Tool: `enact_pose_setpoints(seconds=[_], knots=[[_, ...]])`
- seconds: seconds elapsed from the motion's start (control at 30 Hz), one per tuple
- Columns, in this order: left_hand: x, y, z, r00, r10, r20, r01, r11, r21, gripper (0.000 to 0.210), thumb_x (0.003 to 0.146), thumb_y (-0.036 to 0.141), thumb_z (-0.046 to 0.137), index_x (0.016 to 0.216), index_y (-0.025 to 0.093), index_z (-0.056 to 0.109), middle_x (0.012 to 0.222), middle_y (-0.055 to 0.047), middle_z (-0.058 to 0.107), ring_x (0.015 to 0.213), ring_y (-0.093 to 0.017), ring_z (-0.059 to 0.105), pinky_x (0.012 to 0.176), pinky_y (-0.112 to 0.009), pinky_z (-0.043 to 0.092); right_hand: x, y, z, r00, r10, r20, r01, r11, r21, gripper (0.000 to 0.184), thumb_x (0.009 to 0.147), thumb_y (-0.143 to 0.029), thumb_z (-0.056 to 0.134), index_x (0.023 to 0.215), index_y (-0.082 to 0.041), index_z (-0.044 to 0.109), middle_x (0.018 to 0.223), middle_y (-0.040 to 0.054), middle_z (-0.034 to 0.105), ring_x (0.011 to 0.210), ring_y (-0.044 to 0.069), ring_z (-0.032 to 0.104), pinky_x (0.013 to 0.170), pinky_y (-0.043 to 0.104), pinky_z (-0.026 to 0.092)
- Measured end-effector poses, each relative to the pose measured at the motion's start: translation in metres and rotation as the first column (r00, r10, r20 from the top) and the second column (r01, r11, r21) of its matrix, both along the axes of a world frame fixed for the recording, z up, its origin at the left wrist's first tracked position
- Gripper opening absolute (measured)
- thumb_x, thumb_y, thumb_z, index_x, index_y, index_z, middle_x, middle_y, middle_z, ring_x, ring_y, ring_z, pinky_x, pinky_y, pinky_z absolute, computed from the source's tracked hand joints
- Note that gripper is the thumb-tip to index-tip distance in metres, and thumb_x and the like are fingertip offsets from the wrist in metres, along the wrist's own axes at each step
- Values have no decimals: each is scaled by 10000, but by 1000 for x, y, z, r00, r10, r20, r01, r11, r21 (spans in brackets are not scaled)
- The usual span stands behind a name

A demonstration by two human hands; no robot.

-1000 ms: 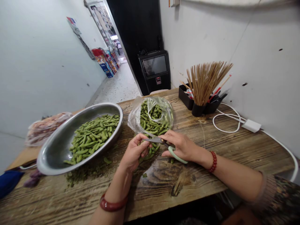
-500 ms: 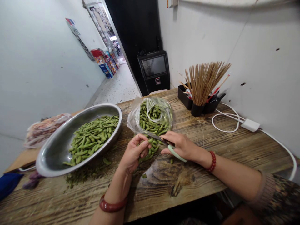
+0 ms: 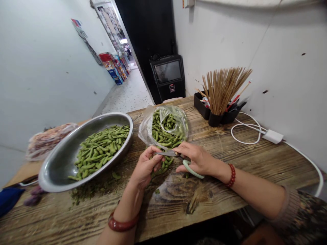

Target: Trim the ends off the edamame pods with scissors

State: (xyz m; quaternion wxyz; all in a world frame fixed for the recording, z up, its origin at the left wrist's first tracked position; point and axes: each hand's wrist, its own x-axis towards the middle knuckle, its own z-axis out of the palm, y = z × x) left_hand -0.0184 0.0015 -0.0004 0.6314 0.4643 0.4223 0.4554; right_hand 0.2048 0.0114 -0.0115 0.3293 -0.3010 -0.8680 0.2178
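Note:
Beside the plastic bag, my left hand [image 3: 147, 165] is closed in a pinch on an edamame pod, mostly covered by the fingers. My right hand [image 3: 195, 158] grips scissors [image 3: 168, 153] with pale green handles; their blades are parted and reach the left fingertips. Behind both hands, a clear plastic bag [image 3: 145, 127] stands open with many edamame pods [image 3: 165, 136] inside. More pods lie on the table under the blades. To the left, a tilted metal basin [image 3: 61, 160] holds a heap of green pods [image 3: 102, 149].
Green trimmings [image 3: 87, 192] litter the wooden table [image 3: 163, 224] below the basin. A black holder [image 3: 216, 119] with wooden skewers stands at the back right, near a white cable and adapter [image 3: 273, 136]. A bag of pinkish food [image 3: 48, 141] lies behind the basin.
The scissor blades have parted and swung lower, across my left fingertips. My right hand has shifted slightly; the left has stayed nearly in place.

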Motion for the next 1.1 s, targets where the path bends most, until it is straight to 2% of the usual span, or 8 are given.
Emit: enact_pose_setpoints(seconds=[0.27, 0.63, 0.83, 1.1], knots=[[0, 0, -1, 1000, -10, 5, 10, 1000, 17, 214, 765, 282, 703, 798, 161, 529, 617, 19, 612, 380, -6, 344, 388, -132, 213, 0, 0, 1, 1000, 7, -10, -6, 1000, 14, 589, 761, -423, 717, 1254, -164, 522, 980, 88, 578, 854, 199, 563, 745, 311, 482], [0, -1, 1, 1000, 7, -23, -6, 1000, 18, 192, 771, 255, 695, 794, 153, 534, 632, 24, 598, 384, -2, 346, 393, -135, 224, -2, 0, -5, 1000, -3, 17, 3, 1000, 25, 452, 822, -364, 665, 1210, -166, 546, 946, 75, 601, 826, 186, 582, 719, 278, 471], [0, 0, 2, 1000, 19, 11, -19, 1000, 15, 207, 756, 259, 708, 800, 161, 531, 619, 24, 603, 382, -7, 355, 388, -129, 220, -1, -1, 1, 1000, -17, 12, 17, 1000, 26, 583, 776, -429, 699, 1255, -154, 513, 998, 92, 579, 850, 197, 563, 737, 305, 480], [0, 0, 2, 1000, 15, 7, -15, 1000, 16, 227, 735, 283, 724, 783, 163, 537, 608, 21, 600, 386, -15, 349, 390, -135, 213, 0, -1, -2, 1000, -15, -9, 16, 999, 51, 594, 763, -414, 716, 1267, -176, 513, 979, 84, 576, 833, 194, 559, 725, 313, 478]])
